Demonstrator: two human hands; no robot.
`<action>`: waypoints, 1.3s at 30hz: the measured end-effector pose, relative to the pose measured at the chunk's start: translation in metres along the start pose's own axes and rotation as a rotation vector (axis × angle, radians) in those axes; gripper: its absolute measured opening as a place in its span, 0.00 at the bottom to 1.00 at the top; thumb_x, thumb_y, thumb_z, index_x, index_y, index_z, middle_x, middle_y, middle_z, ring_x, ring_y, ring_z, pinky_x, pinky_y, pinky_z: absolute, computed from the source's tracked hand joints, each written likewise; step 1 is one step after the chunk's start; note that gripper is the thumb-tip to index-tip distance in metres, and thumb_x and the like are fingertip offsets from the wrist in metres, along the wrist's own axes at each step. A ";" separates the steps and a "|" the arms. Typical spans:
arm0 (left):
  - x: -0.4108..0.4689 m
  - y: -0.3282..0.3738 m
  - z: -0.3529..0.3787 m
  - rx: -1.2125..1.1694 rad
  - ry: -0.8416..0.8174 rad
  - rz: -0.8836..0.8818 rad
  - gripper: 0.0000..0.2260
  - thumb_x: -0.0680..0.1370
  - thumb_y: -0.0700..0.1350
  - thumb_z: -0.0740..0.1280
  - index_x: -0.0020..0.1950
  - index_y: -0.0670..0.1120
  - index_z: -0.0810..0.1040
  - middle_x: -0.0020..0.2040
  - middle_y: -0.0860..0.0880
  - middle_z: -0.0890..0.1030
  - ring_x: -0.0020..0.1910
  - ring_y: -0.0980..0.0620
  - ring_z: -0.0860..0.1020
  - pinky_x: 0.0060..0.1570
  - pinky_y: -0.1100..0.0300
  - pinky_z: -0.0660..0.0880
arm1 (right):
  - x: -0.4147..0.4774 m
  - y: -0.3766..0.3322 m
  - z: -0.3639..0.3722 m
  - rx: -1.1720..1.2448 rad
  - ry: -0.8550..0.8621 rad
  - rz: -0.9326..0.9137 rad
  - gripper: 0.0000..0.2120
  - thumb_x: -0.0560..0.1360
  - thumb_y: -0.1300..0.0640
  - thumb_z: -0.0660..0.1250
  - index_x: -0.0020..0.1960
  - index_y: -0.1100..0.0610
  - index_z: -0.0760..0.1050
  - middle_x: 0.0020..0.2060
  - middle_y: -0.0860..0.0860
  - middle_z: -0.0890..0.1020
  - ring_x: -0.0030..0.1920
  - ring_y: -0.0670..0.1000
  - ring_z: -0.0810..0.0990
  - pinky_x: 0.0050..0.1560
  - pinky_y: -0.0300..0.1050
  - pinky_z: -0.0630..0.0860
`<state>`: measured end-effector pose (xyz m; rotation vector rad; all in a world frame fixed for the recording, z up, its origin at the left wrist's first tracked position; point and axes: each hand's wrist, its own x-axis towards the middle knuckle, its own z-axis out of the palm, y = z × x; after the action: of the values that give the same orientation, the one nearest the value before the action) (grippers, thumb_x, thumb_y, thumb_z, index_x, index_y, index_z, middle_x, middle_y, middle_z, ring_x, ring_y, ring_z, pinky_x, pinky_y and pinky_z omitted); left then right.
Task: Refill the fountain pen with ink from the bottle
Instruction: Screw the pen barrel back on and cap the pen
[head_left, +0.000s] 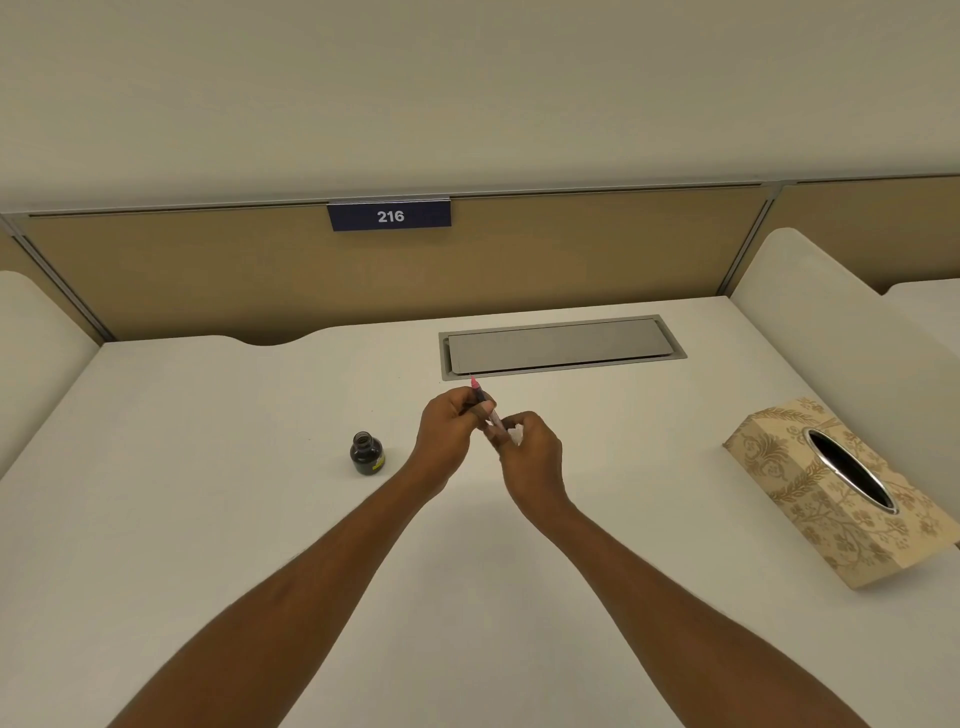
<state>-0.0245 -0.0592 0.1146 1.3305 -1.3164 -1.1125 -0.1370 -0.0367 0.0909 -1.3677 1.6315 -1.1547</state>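
A small dark ink bottle (367, 453) stands uncapped on the white desk, to the left of my hands. My left hand (447, 431) grips a thin pen part (477, 388) with a pink tip that points up and away. My right hand (530, 454) holds the lower, clear end of that same part and also pinches a bit of white tissue (515, 434). Both hands meet above the middle of the desk, roughly a hand's width right of the bottle. Fingers hide most of the pen's body.
A patterned beige tissue box (836, 493) lies at the right side of the desk. A grey cable hatch (561, 345) is set into the desk (208, 467) behind my hands. A tan partition with a "216" sign (389, 215) closes the back.
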 end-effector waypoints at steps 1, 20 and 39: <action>0.000 0.000 0.000 -0.005 -0.005 0.007 0.05 0.77 0.38 0.63 0.47 0.42 0.80 0.39 0.47 0.81 0.36 0.60 0.78 0.34 0.72 0.71 | 0.000 0.001 0.001 0.018 -0.002 -0.011 0.10 0.76 0.52 0.65 0.43 0.59 0.75 0.35 0.49 0.79 0.33 0.48 0.75 0.35 0.41 0.72; 0.000 0.002 -0.001 -0.018 -0.028 0.015 0.06 0.77 0.38 0.63 0.48 0.41 0.80 0.42 0.47 0.82 0.41 0.55 0.79 0.37 0.73 0.72 | -0.003 0.002 0.001 0.107 -0.017 -0.006 0.10 0.76 0.49 0.65 0.47 0.56 0.77 0.36 0.51 0.80 0.31 0.49 0.77 0.30 0.38 0.71; -0.002 0.004 0.006 0.026 0.060 -0.017 0.07 0.77 0.38 0.64 0.42 0.42 0.81 0.36 0.48 0.81 0.34 0.56 0.78 0.39 0.65 0.73 | -0.002 0.004 0.002 -0.078 0.017 -0.044 0.09 0.77 0.54 0.64 0.44 0.59 0.76 0.35 0.53 0.81 0.34 0.55 0.78 0.35 0.49 0.74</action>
<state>-0.0306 -0.0575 0.1178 1.3860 -1.2822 -1.0623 -0.1361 -0.0346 0.0863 -1.4527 1.6815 -1.1414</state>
